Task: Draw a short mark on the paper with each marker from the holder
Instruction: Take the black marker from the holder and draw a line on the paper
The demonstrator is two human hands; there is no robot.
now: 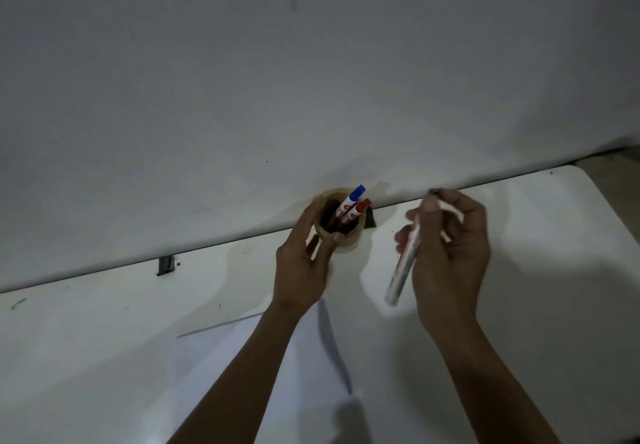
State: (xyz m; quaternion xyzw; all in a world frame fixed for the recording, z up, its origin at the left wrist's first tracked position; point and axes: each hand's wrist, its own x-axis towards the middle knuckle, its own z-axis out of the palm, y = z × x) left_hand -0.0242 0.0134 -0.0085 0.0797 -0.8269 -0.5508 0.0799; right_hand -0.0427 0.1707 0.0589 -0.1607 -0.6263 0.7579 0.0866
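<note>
A round, tan holder (341, 222) with a smooth cylindrical wall stands at the far edge of the white desk (104, 339), against the plain grey wall (311, 62). Two markers lean inside it, white-barrelled: a blue-capped marker (351, 201) and a red-capped marker (356, 211); a darker shape deeper in the cup cannot be made out. The left hand (301, 267) wraps the holder's near side, fingers (330, 241) curled on its rim. The right hand (450, 253) grips a third marker (405, 256), a slim pale cylinder blurred by motion, raised above the desk to the right of the holder, fingers closed around its upper part. One flat sheet of white paper (242, 357) lies near the front edge, partly under the forearms
</note>
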